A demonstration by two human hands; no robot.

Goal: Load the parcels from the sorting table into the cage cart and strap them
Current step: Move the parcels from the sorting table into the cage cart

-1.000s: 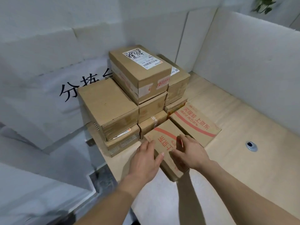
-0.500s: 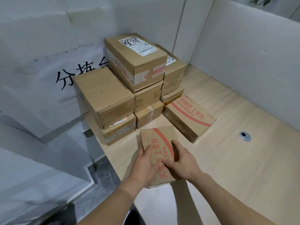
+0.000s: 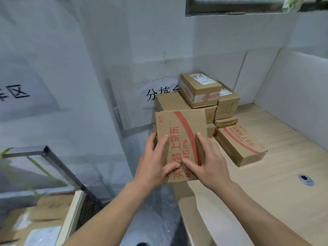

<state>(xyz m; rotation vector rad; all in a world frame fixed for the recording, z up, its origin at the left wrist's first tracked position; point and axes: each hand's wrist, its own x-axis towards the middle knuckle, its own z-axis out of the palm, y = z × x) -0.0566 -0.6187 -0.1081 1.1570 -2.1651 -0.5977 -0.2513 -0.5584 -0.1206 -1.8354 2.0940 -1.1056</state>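
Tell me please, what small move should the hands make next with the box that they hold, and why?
Probably swing the red-printed box left and down toward the cage cart. Both the left hand and the right hand grip it, raised at the left edge of the sorting table. The cart stands lower left, with blurred parcels inside.

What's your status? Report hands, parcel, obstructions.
Left hand and right hand both gripping red-striped parcel. Parcel held off the sorting table. Path left to cage cart looks open.

The parcel (image 3: 182,128) now lifted off the table (image 3: 266,196), seemingly leftward.
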